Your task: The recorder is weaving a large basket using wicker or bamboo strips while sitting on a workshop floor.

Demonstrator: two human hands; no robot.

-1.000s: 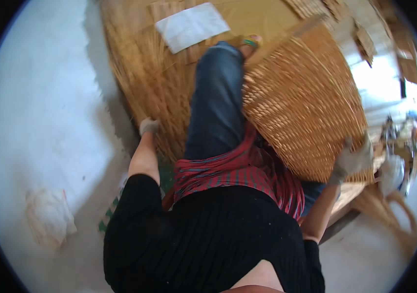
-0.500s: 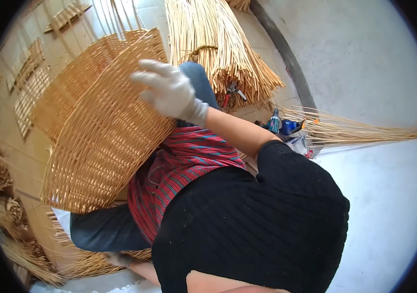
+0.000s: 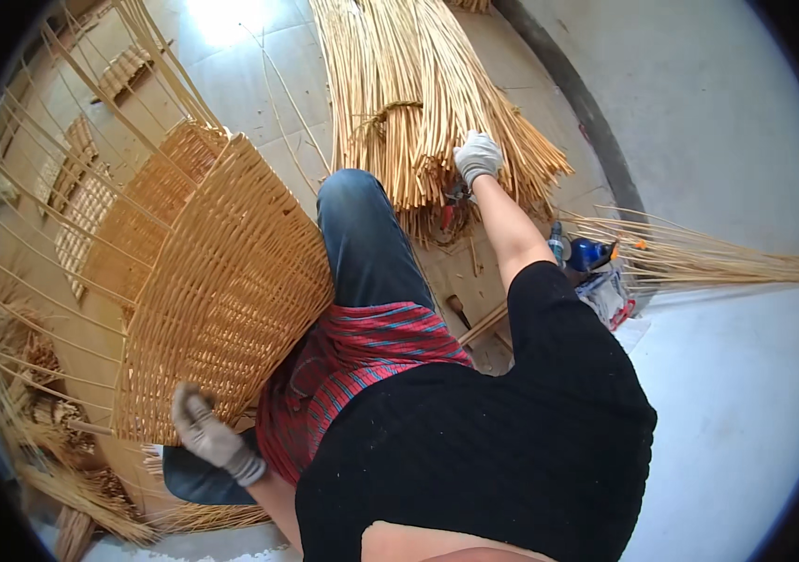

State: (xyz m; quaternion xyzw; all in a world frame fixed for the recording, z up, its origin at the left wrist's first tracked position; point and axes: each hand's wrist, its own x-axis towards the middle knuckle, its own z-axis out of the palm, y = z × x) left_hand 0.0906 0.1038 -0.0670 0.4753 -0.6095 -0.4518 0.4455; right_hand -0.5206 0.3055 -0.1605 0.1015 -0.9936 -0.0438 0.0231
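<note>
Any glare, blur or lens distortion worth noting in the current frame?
Head view: glare burns out a patch of the tiled floor at the top; head view: the left hand looks slightly blurred toward its fingertips, while the woven panel reads fairly crisp; head view: the corners are black, and the dark floor strip bows, probably fisheye distortion.

The right hand (image 3: 479, 157), half a second ago raised over the woven panel (image 3: 231, 281), is now out at the cut ends of the bound reed bundle (image 3: 399, 112). The left hand (image 3: 205, 431) has left the loose reeds (image 3: 207, 517) and is at the panel's lower edge; the panel's upper corner sits lower, clear of the bundle.
</note>
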